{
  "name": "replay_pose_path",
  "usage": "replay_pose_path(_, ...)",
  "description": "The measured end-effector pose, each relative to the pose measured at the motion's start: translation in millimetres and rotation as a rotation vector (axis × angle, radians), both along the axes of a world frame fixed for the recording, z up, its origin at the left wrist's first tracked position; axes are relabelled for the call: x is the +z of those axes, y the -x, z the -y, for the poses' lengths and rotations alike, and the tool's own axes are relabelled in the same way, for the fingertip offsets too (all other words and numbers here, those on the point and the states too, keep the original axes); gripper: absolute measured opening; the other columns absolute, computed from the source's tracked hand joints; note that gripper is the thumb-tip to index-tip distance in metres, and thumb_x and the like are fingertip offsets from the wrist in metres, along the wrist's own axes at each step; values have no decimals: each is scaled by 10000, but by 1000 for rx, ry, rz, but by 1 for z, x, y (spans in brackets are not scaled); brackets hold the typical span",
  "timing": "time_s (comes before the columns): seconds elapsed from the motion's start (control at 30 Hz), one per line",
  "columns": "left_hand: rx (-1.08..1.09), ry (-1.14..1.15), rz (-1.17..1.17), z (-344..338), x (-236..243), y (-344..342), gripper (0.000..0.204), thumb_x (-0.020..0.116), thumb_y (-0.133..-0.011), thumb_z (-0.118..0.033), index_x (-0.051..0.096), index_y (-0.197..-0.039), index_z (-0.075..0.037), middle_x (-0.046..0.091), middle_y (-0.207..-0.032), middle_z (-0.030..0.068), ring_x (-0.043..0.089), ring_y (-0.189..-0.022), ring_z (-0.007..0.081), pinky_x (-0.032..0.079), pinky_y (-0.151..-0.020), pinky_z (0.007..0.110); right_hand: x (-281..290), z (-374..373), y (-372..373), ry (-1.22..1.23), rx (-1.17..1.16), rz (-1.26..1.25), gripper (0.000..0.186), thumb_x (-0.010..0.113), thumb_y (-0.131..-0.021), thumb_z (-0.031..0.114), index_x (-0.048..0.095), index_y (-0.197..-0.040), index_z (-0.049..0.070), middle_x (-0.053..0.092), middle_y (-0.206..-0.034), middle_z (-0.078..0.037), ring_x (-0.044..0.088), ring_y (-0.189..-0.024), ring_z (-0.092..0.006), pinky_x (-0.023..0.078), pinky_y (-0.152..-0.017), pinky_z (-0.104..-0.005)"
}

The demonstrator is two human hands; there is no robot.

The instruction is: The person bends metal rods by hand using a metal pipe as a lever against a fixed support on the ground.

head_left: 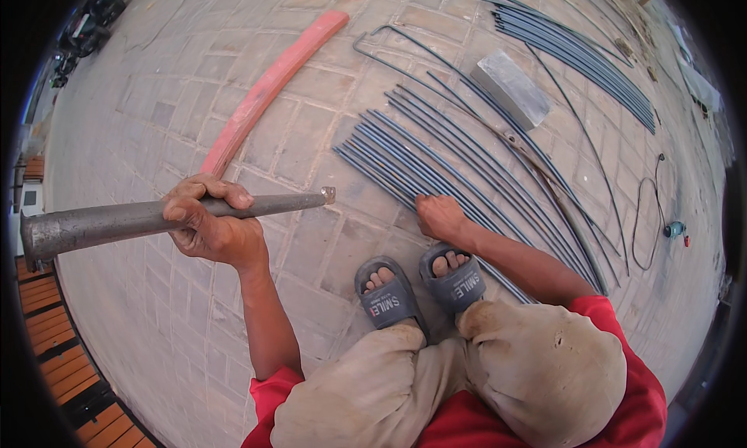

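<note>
My left hand (214, 222) is wrapped around a thick grey metal pipe (101, 229), raised above the paving. The pipe's wide end points left, and its narrower end has a shiny worn tip. My right hand (442, 217) is closed low over the near ends of several thin steel rods (475, 191), just ahead of my feet. Its curled fingers appear to grip a rod, though they partly hide it. The rods lie roughly side by side on the ground, running from upper left to lower right. A rod with a bent, hooked end (373, 37) lies beyond them.
A red bar (272, 90) lies ahead on the left. A grey metal block (510, 90) stands beside a long dark bar (545, 176). Another bundle of rods (580, 63) lies far right, near a teal corded tool (675, 229). My sandals (389, 296) are close to the rods.
</note>
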State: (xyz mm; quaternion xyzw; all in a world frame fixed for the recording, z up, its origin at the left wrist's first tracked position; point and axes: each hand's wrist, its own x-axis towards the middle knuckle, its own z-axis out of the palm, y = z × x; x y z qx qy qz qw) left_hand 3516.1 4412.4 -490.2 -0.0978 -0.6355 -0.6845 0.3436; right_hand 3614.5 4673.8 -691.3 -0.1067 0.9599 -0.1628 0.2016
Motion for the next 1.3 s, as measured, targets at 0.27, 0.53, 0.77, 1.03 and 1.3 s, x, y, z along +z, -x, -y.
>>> replay_pose_path(0.27,-110,-108,48,-23,-30,-24,484,507,-944,-543,458,-815,-80,434,-604,37,444,-422,120,429,-381,244,-5,1,-3,100,21,74,287,717,-750,206,616,-899,-17,681,-789,-203,667,-772,-391,523,-716,-458)
replay_pose_path(0.53,-127,-75,21,-19,-29,-25,478,499,-955,-534,457,-814,-79,428,-608,35,432,-422,121,430,-378,243,2,11,0,27,61,76,258,721,-748,241,693,-874,17,702,-832,-174,687,-816,-358,541,-726,-429)
replay_pose_path(0.77,-120,-83,18,-17,-34,-32,508,502,-940,-569,454,-818,-77,409,-581,27,424,-419,116,422,-367,236,2,40,5,-62,163,86,188,668,-736,164,706,-852,20,705,-847,-186,696,-813,-341,548,-695,-413)
replay_pose_path(1.03,-310,-122,-20,-21,-48,-33,559,496,-914,-624,452,-823,-74,395,-573,21,396,-397,108,402,-344,234,-2,21,4,94,57,175,283,690,-752,232,691,-889,-16,690,-874,-224,675,-864,-371,533,-761,-447)
replay_pose_path(1.3,-294,-209,144,-5,-42,15,580,460,-904,-670,477,-773,-105,394,-529,14,395,-369,121,386,-334,250,-7,16,4,206,137,175,265,677,-784,226,684,-873,-23,678,-825,-222,661,-854,-391,526,-755,-458)
